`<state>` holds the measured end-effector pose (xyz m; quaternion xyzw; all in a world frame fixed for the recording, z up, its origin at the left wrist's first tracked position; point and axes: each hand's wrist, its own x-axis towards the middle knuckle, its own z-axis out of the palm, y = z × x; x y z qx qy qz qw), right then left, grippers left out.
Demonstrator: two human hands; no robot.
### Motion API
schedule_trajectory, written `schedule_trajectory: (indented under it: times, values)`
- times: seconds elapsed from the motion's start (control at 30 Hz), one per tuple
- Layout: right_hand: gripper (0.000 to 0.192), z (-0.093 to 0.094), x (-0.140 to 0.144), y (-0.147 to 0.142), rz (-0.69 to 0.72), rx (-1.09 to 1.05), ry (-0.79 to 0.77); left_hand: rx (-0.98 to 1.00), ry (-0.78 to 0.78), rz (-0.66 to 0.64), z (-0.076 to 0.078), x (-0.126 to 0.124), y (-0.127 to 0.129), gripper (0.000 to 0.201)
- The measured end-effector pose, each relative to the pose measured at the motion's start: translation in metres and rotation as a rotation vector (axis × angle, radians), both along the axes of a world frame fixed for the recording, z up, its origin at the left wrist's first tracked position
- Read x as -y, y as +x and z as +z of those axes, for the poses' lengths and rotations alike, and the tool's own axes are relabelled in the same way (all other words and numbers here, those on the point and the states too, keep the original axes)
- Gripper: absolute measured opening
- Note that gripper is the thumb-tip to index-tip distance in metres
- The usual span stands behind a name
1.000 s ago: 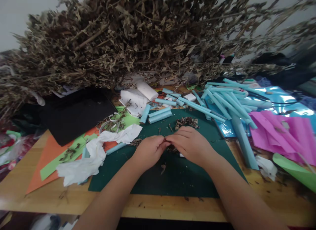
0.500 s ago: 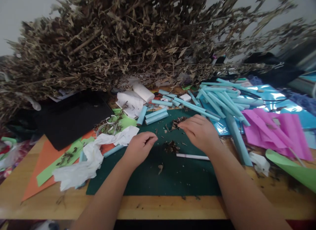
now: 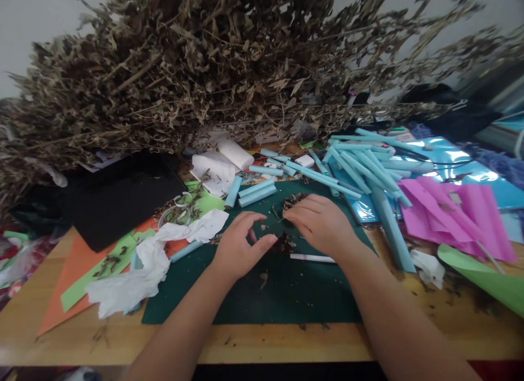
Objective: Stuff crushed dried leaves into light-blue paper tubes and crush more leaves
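Note:
My right hand [image 3: 321, 221] is bent down at the edge of a small heap of dried leaves [image 3: 293, 200], its fingers pinched together on some of the crumbled leaf. Across from it, my left hand [image 3: 242, 245] holds nothing, with thumb and fingers apart. Between the hands a second, darker clump of leaf bits [image 3: 283, 243] lies on the dark green mat [image 3: 254, 304]. A thin white stick [image 3: 310, 257] rests just below, its right end hidden behind my right wrist. One loose leaf piece [image 3: 263, 280] lies nearer to me.
Light-blue paper rolls [image 3: 364, 162] are piled at the right, beside crumpled pink paper [image 3: 458, 217]. Left of the mat are crumpled white tissue [image 3: 131, 283], orange paper [image 3: 61, 288] and a black sheet [image 3: 123, 201]. A big bundle of dried plants [image 3: 229, 70] overhangs the back.
My left hand has moved right, toward the leaf bits, and its fingers have spread. My right hand has shifted slightly left and down, still at the leaf heap.

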<state>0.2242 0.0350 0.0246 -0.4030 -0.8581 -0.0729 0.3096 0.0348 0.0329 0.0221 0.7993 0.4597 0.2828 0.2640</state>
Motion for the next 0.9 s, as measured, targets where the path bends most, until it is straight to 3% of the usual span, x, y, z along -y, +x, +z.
schedule_trajectory:
  times: [0.1,0.2,0.43,0.6,0.73,0.8,0.9]
  values:
    - [0.021,-0.003,0.003,-0.010,0.029,0.044,-0.029,-0.130,0.023,-0.053,0.002,0.000,0.003,0.029]
    - [0.022,-0.003,0.003,-0.010,0.023,0.049,-0.031,-0.211,0.034,-0.063,0.004,-0.001,0.002,0.038]
    - [0.019,0.004,-0.003,0.022,-0.123,-0.093,0.076,-0.110,-0.082,0.031,0.008,-0.008,-0.025,0.033]
    - [0.017,0.003,-0.003,0.023,-0.151,-0.128,0.053,-0.173,-0.067,-0.173,0.004,-0.002,-0.015,0.016]
    - [0.016,0.003,-0.003,0.019,-0.134,-0.129,0.046,-0.264,-0.007,-0.284,-0.006,0.001,0.000,0.031]
    - [0.016,0.003,-0.003,0.017,-0.113,-0.134,0.046,-0.255,0.003,-0.250,-0.008,-0.001,0.000,0.027]
    - [0.016,0.003,0.000,0.009,-0.036,-0.111,0.023,-0.159,-0.021,-0.074,-0.006,-0.004,-0.006,0.013]
